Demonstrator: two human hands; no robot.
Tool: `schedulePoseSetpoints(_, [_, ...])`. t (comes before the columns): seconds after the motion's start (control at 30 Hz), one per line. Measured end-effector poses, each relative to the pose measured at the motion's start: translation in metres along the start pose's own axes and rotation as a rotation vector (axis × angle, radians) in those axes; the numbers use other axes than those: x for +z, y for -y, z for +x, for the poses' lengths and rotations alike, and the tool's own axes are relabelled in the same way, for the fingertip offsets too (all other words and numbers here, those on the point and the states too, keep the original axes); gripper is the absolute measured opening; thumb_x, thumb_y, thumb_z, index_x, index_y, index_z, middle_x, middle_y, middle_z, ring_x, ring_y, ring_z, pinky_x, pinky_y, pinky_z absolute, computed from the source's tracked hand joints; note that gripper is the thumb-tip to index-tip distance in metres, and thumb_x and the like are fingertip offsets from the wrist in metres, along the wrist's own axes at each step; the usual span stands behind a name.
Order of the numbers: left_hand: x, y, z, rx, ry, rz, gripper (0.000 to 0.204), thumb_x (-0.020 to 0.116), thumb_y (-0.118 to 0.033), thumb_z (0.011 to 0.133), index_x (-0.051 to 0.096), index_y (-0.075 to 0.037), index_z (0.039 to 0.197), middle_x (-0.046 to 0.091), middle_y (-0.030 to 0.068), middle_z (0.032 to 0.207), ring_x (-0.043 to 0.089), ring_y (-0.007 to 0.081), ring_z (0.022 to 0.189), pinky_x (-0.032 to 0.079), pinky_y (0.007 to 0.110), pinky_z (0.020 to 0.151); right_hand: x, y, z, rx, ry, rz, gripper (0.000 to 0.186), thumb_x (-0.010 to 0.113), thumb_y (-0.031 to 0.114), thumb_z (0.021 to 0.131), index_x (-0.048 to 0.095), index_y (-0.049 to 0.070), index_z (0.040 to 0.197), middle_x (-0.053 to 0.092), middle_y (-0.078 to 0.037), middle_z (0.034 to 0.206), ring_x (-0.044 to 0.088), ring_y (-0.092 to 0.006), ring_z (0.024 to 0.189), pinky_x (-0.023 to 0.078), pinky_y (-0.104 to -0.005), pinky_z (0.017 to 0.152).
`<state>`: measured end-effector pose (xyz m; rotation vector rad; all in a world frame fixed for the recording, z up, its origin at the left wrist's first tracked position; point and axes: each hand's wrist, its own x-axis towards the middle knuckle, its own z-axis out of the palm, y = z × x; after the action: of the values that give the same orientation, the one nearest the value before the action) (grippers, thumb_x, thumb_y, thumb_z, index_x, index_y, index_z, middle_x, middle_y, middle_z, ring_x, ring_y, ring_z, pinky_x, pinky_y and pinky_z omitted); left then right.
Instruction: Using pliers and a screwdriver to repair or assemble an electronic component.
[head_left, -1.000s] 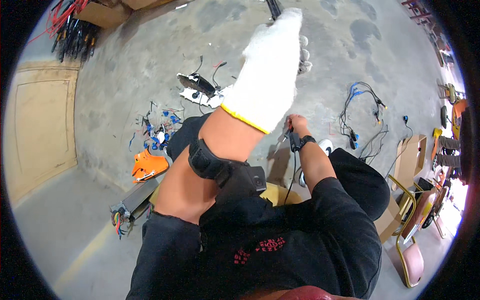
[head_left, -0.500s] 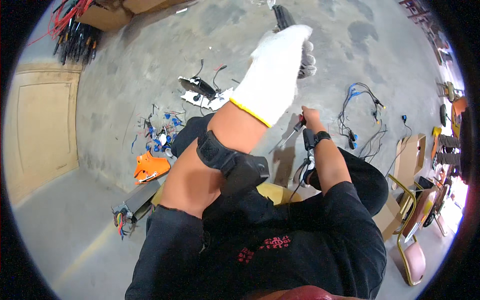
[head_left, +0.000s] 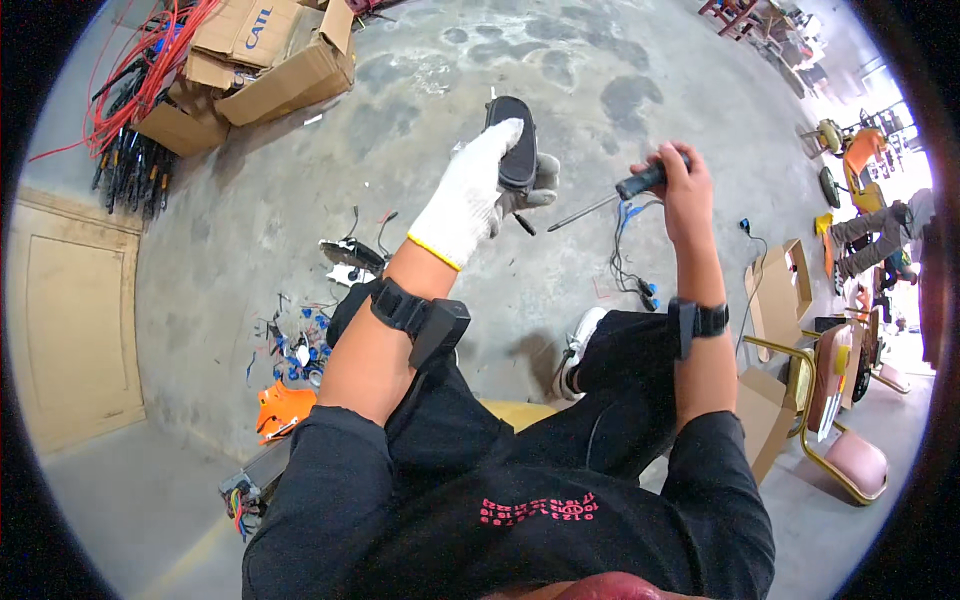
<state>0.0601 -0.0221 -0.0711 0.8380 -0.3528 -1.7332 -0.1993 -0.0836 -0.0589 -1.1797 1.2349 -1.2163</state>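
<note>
My left hand [head_left: 462, 195], in a white knitted glove with a yellow cuff, is closed around a black elongated oval housing [head_left: 519, 162]. Its thumb lies across the flat face, and a short dark stub pokes out below the fingers. What the housing belongs to I cannot make out. Off to the right, my bare right hand [head_left: 688, 200] grips a screwdriver [head_left: 638, 183] by its dark handle. The metal shaft slants down and left toward the gloved hand; its tip is apart from the housing.
Blue-ended cables [head_left: 622, 255] lie on the concrete floor beyond my right knee. Connectors and scraps [head_left: 303, 340], an orange plastic part [head_left: 280, 408] and a black-and-white part [head_left: 350, 258] are at left. Cardboard boxes [head_left: 285, 85] stand far left; a chair [head_left: 858, 462] is at right.
The view has shifted. My left hand has come lower, and the housing's flat face now shows. My right hand has risen from near the knee with the screwdriver, bringing it level with the housing.
</note>
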Motion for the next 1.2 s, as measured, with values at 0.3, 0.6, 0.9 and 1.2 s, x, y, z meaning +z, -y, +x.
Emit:
schedulePoseSetpoints(0.3, [0.017, 0.01, -0.012, -0.021, -0.002, 0.226, 0.041, 0.051, -0.035, 0.098, 0.051, 0.001, 0.117, 0.067, 0.0241, 0.093, 0.068, 0.0299, 0.069, 0.059, 0.039, 0.061, -0.015, 0.0, -0.015, -0.2, -0.19, 0.343, 0.029, 0.057, 0.021, 0.097, 0.045, -0.003, 0.107, 0.061, -0.013, 0.092, 0.07, -0.0325, 0.085, 0.059, -0.0359, 0.074])
schedulePoseSetpoints(0.6, [0.02, 0.021, 0.001, -0.038, -0.008, 0.302, 0.043, 0.052, -0.035, 0.098, 0.051, 0.002, 0.12, 0.066, 0.0268, 0.098, 0.069, 0.0293, 0.071, 0.058, 0.035, 0.06, -0.02, -0.001, -0.013, -0.186, -0.211, 0.219, 0.031, 0.057, 0.02, 0.097, 0.045, -0.007, 0.109, 0.062, -0.015, 0.096, 0.071, -0.0307, 0.088, 0.059, -0.0354, 0.076])
schedulePoseSetpoints(0.9, [0.021, 0.025, 0.006, -0.007, 0.0, 0.304, 0.042, 0.056, -0.037, 0.096, 0.049, -0.001, 0.117, 0.067, 0.0221, 0.091, 0.069, 0.0281, 0.067, 0.056, 0.033, 0.053, -0.022, 0.0, -0.015, -0.256, -0.206, 0.141, 0.032, 0.059, 0.02, 0.097, 0.046, -0.007, 0.11, 0.064, -0.015, 0.094, 0.071, -0.0293, 0.087, 0.059, -0.0354, 0.075])
schedulePoseSetpoints(1.2, [0.022, 0.024, 0.006, 0.186, -0.244, 0.862, 0.044, 0.06, -0.042, 0.092, 0.056, 0.0, 0.101, 0.067, 0.0111, 0.077, 0.061, 0.0147, 0.061, 0.049, 0.027, 0.054, -0.009, 0.001, -0.036, -0.504, -0.082, -0.225, 0.027, 0.061, 0.022, 0.096, 0.055, -0.003, 0.105, 0.071, -0.013, 0.085, 0.07, -0.0185, 0.074, 0.054, -0.0259, 0.062])
